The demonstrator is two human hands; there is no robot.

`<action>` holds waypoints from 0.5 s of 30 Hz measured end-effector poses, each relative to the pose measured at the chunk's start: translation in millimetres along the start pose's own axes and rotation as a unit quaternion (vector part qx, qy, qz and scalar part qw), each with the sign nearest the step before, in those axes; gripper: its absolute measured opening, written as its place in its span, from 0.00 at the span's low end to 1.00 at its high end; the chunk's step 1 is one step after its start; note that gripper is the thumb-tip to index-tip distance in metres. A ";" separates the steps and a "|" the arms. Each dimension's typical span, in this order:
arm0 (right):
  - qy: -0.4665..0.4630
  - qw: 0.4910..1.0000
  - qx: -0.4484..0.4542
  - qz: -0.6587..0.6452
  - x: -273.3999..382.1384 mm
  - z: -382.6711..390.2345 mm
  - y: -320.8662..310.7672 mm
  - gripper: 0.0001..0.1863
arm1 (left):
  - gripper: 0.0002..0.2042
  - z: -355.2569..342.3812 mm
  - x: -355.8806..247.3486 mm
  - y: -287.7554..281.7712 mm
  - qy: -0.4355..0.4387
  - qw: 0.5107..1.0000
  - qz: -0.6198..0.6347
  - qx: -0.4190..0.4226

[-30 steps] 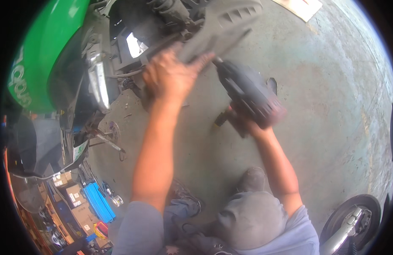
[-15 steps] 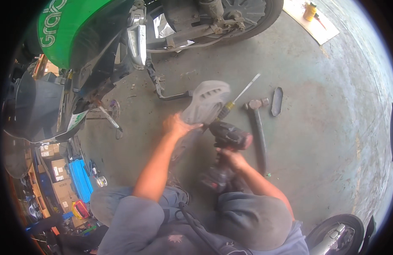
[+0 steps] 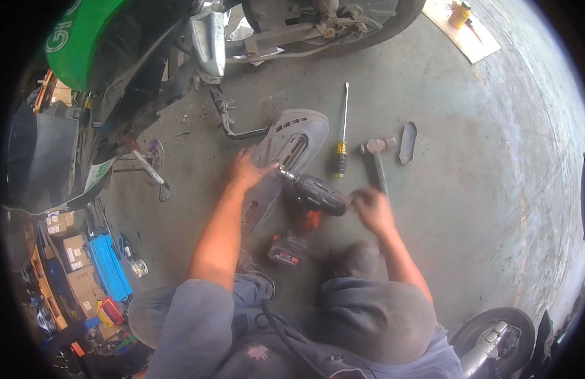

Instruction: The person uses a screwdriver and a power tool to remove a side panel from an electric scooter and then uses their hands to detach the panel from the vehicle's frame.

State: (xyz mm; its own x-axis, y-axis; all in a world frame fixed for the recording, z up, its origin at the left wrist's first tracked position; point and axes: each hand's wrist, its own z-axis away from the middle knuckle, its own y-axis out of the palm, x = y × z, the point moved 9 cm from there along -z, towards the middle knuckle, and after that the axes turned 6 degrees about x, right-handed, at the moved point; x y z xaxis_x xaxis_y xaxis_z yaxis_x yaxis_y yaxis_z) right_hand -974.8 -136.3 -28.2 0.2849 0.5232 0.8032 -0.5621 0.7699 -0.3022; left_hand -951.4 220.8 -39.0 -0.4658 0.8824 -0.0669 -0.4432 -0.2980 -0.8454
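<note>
My left hand [image 3: 247, 169] grips the edge of a long grey slotted plastic panel [image 3: 292, 136], its thumb reaching across to the tip of a cordless impact driver. The black impact driver [image 3: 314, 192], with a red grip and a battery at its base, lies against the panel's right side, a bright socket on its nose. Just behind its rear end, my right hand [image 3: 373, 210] is off the grip; motion blurs its fingers. A yellow-and-black screwdriver [image 3: 341, 158] and a hammer [image 3: 377, 146] lie beyond that hand on the floor.
A green motorcycle [image 3: 77, 50] leans over the far left, its wheel [image 3: 393, 31] at the top. An oval dark piece [image 3: 408, 143] rests right of the hammer. Farther right is a board [image 3: 479, 44] with a yellow bottle. Boxes and a blue case [image 3: 109, 268] stand lower left.
My right hand has let go of the impact driver and moved to its rear; the driver now lies beside the panel. The screwdriver shows more fully. The whole view has shifted slightly.
</note>
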 end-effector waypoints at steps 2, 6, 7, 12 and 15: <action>0.021 0.925 -0.246 0.288 -17.0 1.8 -45.3 0.33 | 0.52 3.0 -7.1 -4.5 -0.006 0.999 -0.022 0.025; 0.042 0.947 -0.169 0.270 -74.1 -30.5 -35.2 0.34 | 0.38 24.3 -29.6 -46.1 0.081 0.990 0.015 -0.111; 0.016 0.935 -0.191 0.298 -77.7 -33.9 -32.9 0.31 | 0.32 32.4 -30.2 -68.9 0.116 0.974 0.086 -0.172; 0.033 0.933 -0.256 0.252 -39.8 -16.5 -71.9 0.22 | 0.08 153.2 -23.3 -219.6 0.270 0.772 0.340 -0.464; -0.044 0.949 -0.276 0.142 1.2 -19.1 -119.8 0.14 | 0.15 235.3 -35.6 -332.9 0.487 0.625 0.374 -0.483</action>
State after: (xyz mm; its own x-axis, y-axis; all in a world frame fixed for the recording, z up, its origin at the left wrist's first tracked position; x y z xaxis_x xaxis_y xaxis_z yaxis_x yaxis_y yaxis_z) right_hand -892.3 -220.9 -0.9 0.1035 0.7250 0.6810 -0.1066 0.6888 -0.7171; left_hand -967.5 202.9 369.5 0.6289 0.5713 -0.5273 0.5065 -0.8157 -0.2796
